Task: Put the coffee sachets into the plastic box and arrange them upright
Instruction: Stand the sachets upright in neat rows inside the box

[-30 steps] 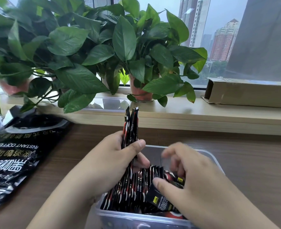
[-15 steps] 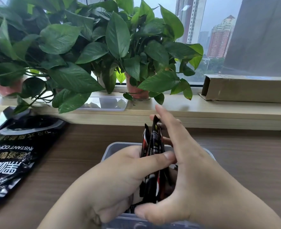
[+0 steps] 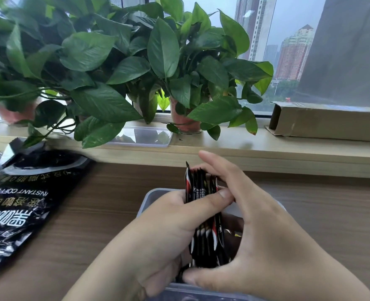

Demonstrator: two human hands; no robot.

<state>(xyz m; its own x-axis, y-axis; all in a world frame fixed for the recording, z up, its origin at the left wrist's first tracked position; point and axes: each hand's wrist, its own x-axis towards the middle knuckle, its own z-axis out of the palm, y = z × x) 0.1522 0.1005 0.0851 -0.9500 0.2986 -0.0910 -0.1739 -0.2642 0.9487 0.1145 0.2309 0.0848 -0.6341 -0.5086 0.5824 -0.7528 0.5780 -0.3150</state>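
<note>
A bundle of several black-and-red coffee sachets (image 3: 201,203) stands upright on edge over the clear plastic box (image 3: 152,195). My left hand (image 3: 168,227) grips the bundle from the left, thumb laid across its front. My right hand (image 3: 264,233) clasps it from the right, fingers along the top edge and thumb under the bottom end. Most of the box and whatever lies inside it is hidden behind both hands.
A large black instant-coffee bag (image 3: 21,203) lies on the wooden table at left. On the window sill sit leafy potted plants (image 3: 164,61), a clear plastic lid (image 3: 142,136) and a long cardboard box (image 3: 329,121).
My right hand left the loose sachets in the box and closed on the bundle that my left hand holds. The bundle has grown thicker and sits lower over the box.
</note>
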